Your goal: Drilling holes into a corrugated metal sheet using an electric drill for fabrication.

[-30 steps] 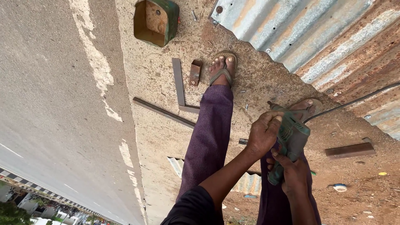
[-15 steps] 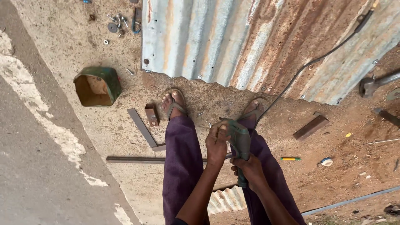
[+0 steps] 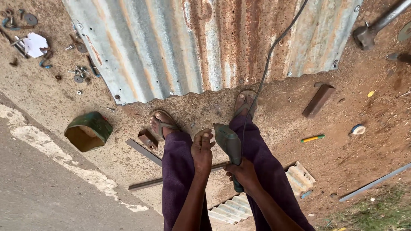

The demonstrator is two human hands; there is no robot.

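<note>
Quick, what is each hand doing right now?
Left hand: open, fingers beside the green power tool, holding nothing.
Right hand: closed around the tool's handle.

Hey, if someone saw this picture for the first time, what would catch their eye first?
Probably the big rusty corrugated metal sheet lying across the top of the ground. Next, at centre, the right hand grips a green power tool with the left hand right beside it, above purple trousers and sandalled feet. A green container lies on its side at the left.
</note>
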